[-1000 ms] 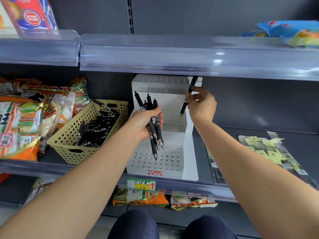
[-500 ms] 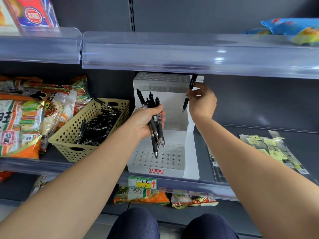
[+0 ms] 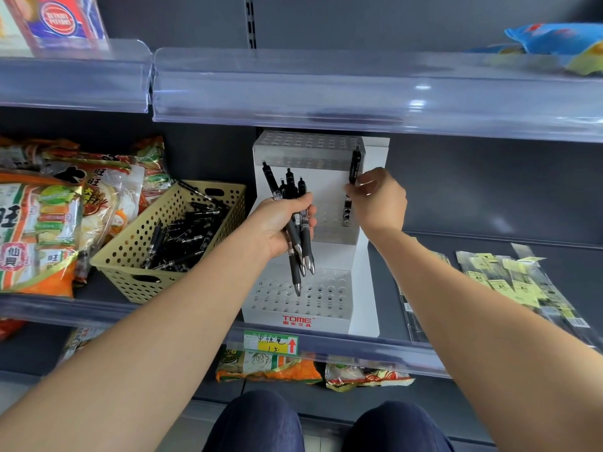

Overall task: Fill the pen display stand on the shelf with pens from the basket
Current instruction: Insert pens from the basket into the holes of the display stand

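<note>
This was a shop: dark tiered shelving [image 3: 577, 275] fronted by clear plastic rails [image 3: 326, 93], a handwritten price label [image 3: 270, 344] at six o'clock, bagged snacks [image 3: 39, 236] at nine, sealed packets [image 3: 509, 282] at three, and a branded pen display stand [image 3: 295, 319] at centre.

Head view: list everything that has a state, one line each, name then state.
Stand: upright on the shelf, holes almost all empty.
Basket: holds many loose pens.
Left hand: grips a bundle of pens, tips down.
Right hand: pinches a single pen, upright, tip at the middle tier.
</note>
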